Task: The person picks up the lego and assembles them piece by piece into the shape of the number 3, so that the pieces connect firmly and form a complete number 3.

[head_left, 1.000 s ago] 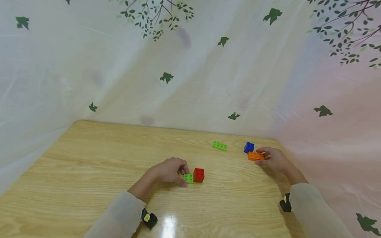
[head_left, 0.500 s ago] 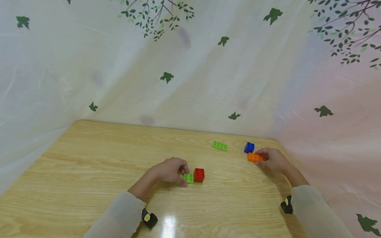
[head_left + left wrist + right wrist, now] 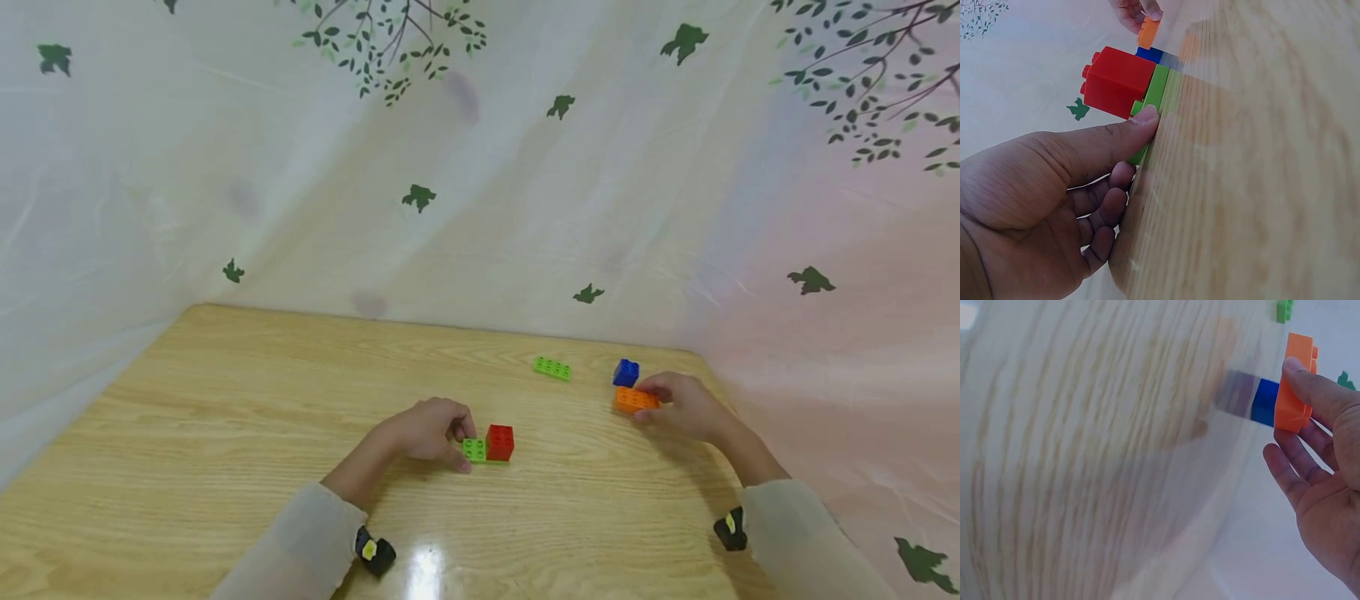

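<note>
My left hand (image 3: pixel 429 432) pinches the left end of a flat green building brick (image 3: pixel 474 450) that lies on the table. A red brick (image 3: pixel 500 442) sits on the green one's other end, studs facing up. Over on the right, my right hand (image 3: pixel 684 405) holds an orange brick (image 3: pixel 633 401) between thumb and fingers. In the right wrist view the orange brick (image 3: pixel 1294 384) is raised off the wood, in front of the blue brick (image 3: pixel 1265 402). That blue brick (image 3: pixel 626 372) stands on the table just behind the orange one.
A second flat green brick (image 3: pixel 552 368) lies near the back of the wooden table (image 3: pixel 247 400), left of the blue brick. Behind the table hangs a pale curtain (image 3: pixel 315 208) printed with leaves and birds, which also closes in the sides.
My right hand has lifted the orange brick and carried it slightly left and nearer the front. My left hand, the green brick and the red brick stay where they were.
</note>
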The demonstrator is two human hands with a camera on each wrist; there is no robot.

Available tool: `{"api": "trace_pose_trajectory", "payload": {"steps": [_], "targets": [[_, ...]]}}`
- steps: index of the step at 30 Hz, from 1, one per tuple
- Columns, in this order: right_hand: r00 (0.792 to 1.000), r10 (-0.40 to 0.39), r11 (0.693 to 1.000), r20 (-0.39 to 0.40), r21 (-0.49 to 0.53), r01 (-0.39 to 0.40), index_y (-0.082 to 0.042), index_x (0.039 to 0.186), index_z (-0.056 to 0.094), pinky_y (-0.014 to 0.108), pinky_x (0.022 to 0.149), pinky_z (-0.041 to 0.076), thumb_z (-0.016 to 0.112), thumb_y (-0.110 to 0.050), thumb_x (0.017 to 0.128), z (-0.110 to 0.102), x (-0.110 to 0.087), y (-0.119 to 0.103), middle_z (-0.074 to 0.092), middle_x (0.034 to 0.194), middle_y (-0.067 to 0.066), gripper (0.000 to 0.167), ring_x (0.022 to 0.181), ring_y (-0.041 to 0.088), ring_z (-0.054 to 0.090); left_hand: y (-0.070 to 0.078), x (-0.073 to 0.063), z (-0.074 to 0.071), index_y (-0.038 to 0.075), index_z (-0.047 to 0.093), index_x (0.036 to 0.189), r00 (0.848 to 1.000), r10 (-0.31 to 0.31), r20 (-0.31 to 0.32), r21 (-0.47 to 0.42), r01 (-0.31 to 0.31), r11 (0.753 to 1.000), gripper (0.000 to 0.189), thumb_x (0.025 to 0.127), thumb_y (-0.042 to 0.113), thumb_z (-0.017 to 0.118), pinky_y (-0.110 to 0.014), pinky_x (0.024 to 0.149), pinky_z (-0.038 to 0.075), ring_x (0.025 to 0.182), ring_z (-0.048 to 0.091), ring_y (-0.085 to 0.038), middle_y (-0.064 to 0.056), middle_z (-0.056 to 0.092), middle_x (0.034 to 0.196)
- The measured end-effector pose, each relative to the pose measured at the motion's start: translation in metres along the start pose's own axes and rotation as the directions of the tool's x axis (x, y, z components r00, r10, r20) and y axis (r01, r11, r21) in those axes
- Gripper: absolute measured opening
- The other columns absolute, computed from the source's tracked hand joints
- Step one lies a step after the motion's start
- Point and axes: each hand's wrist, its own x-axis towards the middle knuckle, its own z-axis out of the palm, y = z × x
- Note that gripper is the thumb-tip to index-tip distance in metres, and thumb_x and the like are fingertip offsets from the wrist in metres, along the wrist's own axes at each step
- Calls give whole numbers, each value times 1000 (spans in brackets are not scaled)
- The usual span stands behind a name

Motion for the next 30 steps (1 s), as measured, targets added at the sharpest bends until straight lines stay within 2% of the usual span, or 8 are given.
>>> {"api": "trace_pose_trajectory", "payload": {"steps": [8,13,17,25,30], "targets": [[994,-113,993,-6,-43,113,3,119,69,49,86,56,83,-21,88,2,4,-19,71,110,11,42,96,27,67,-1,0,1,16,66,99,1000,-5,-3,3,5,1000,32,79,24,91,-34,81,48,87,55,-14,4,61,92],[991,-137,989,4,-64,137,2,123,69,44,85,57,83,-19,88,6,9,-36,71,112,8,43,95,21,67,-2,1,1,17,66,100,1000,4,-5,3,-4,1000,33,79,24,91,-33,80,48,87,55,-14,5,62,92],[986,-169,984,8,-54,169,-1,124,69,42,85,57,82,-19,89,9,11,-55,71,112,4,42,94,18,66,-1,1,1,17,66,100,1000,7,-5,6,-7,1000,33,79,24,91,-33,80,48,87,55,-14,4,61,92],[972,-235,972,19,-11,235,-5,123,70,46,87,56,81,-25,90,16,17,-90,70,114,1,41,96,15,64,-3,3,1,17,66,100,1000,1,-2,9,-1,1000,33,79,25,91,-33,81,48,87,56,-13,5,61,92],[962,-272,962,16,34,272,-7,124,70,40,87,56,80,-28,90,21,18,-108,70,114,-2,41,96,12,65,-3,3,2,17,66,100,1000,-4,-1,9,4,1000,33,79,25,91,-34,80,47,86,55,-14,5,61,92]]}}
